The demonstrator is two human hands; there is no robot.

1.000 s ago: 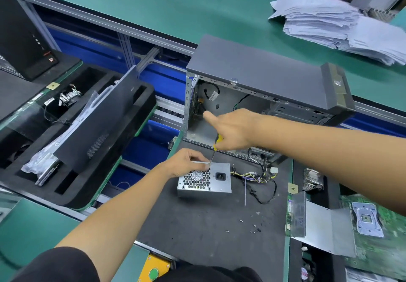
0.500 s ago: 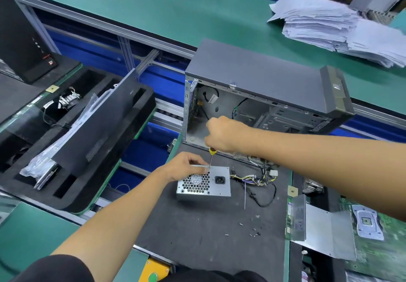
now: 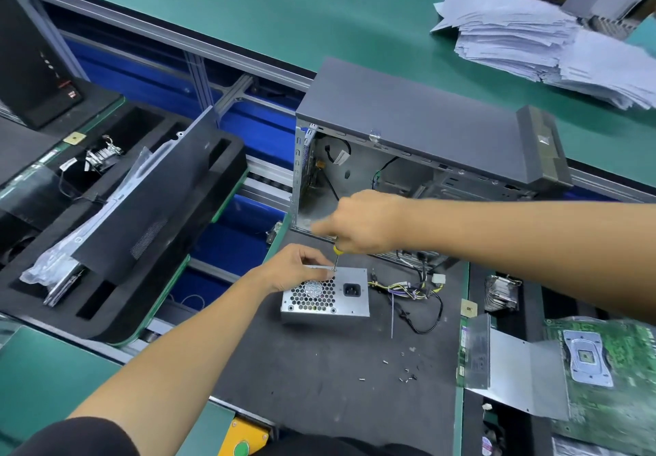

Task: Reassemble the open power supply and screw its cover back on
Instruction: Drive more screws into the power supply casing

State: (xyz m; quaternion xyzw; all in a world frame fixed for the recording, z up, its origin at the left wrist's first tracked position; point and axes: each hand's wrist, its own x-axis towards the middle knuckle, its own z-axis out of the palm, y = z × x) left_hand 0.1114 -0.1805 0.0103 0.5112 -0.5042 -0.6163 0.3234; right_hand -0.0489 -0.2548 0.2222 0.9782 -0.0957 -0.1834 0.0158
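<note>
The silver power supply (image 3: pixel 324 295) lies on the dark mat (image 3: pixel 319 377), its fan grille and black socket facing me. A bundle of coloured cables (image 3: pixel 408 287) trails off its right side. My left hand (image 3: pixel 293 271) grips the unit's top left edge. My right hand (image 3: pixel 358 223) is curled round a yellow-handled screwdriver (image 3: pixel 336 256), held upright with its tip on the unit's top edge beside my left fingers. Several loose screws (image 3: pixel 404 374) lie on the mat to the lower right.
An open grey computer case (image 3: pixel 419 128) stands right behind the power supply. A black foam tray (image 3: pixel 117 228) with a panel sits on the left. A folded metal bracket (image 3: pixel 514 370) and a green circuit board (image 3: pixel 610 367) lie on the right. Paper stacks (image 3: pixel 532 36) rest far right.
My right hand has turned on the screwdriver: the index finger pointed out, curled in, and now sticks out again, blurred. My left hand and the power supply have stayed in place.
</note>
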